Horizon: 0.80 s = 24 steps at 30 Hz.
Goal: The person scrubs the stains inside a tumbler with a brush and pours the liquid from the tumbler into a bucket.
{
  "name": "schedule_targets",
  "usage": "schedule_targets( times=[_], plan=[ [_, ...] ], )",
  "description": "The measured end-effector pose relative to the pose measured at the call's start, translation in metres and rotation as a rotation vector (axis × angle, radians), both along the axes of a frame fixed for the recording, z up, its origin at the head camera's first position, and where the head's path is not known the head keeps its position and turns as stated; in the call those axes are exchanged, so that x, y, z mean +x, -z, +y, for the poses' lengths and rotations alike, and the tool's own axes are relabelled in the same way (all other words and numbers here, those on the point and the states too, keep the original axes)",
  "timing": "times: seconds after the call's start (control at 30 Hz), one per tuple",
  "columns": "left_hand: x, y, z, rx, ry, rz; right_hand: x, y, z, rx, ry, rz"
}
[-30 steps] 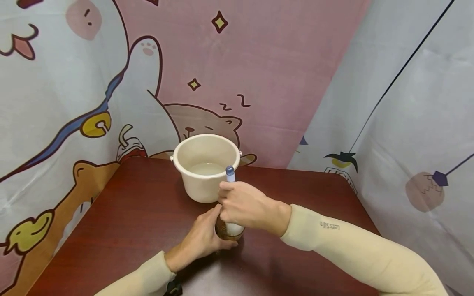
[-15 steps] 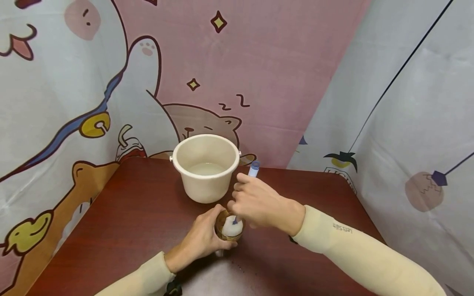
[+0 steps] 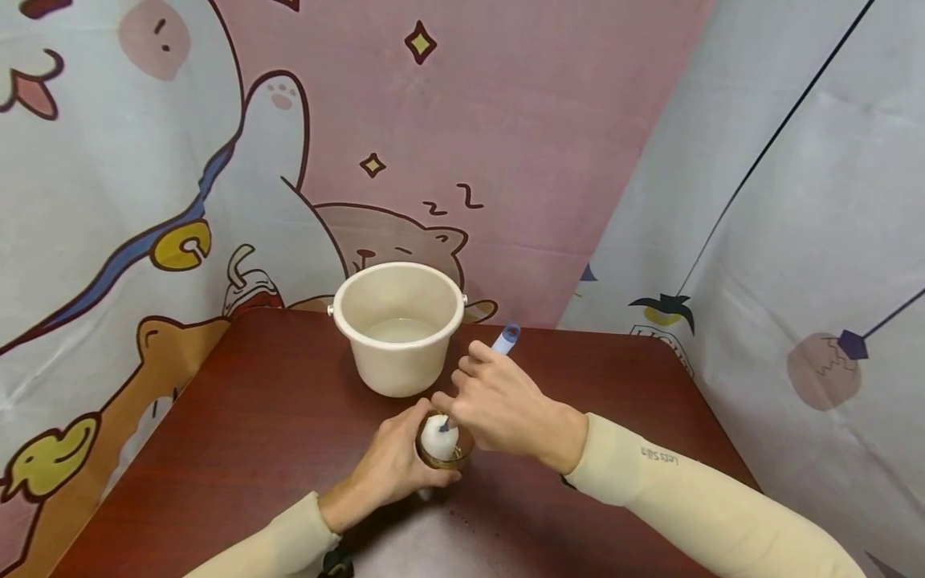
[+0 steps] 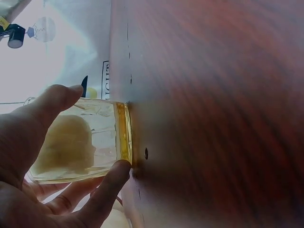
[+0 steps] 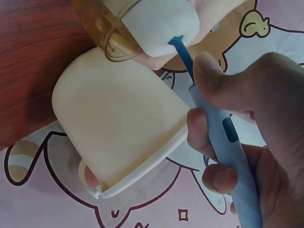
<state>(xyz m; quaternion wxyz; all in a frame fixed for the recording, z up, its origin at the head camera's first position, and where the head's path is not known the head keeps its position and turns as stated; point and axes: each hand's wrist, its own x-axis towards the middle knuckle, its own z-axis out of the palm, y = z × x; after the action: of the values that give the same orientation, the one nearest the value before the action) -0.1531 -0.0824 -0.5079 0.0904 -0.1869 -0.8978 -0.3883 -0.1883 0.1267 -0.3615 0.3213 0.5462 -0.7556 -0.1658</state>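
My left hand point(image 3: 393, 453) grips an amber-tinted glass cup point(image 4: 124, 135) from its left side, thumb and fingers around the wall. The cup's base is right at the tabletop in the left wrist view. In my right hand point(image 3: 506, 405) is a sponge cup brush point(image 5: 216, 123), held by its pale blue handle. The handle leans to the right, its looped end sticking up above the fist. The white sponge head point(image 5: 161, 23) sits inside the cup's mouth, against the left side, its top showing above the rim.
A cream bucket point(image 3: 401, 369) stands just behind the hands, with what looks like water in its bottom. The dark red wooden table point(image 3: 275, 425) has small dark specks in front of the cup. A cartoon-printed cloth point(image 3: 506, 160) hangs around the table's back and sides.
The brush was upright and deep in the cup; its handle has tilted right and the sponge has risen, then shifted to the cup's left side. The left hand keeps its grip.
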Motion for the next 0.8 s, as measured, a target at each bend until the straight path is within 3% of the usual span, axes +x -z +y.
schedule_targets(
  times=[0.23,0.8],
  plan=[
    [-0.0008,0.0009,0.0001,-0.016,0.000,0.021,-0.0011,0.0043,0.0002,-0.017,0.013,0.041],
    [-0.0015,0.0023,-0.0010,-0.014,0.016,0.039,0.0019,0.0062,-0.0027,0.055,0.049,0.157]
  ],
)
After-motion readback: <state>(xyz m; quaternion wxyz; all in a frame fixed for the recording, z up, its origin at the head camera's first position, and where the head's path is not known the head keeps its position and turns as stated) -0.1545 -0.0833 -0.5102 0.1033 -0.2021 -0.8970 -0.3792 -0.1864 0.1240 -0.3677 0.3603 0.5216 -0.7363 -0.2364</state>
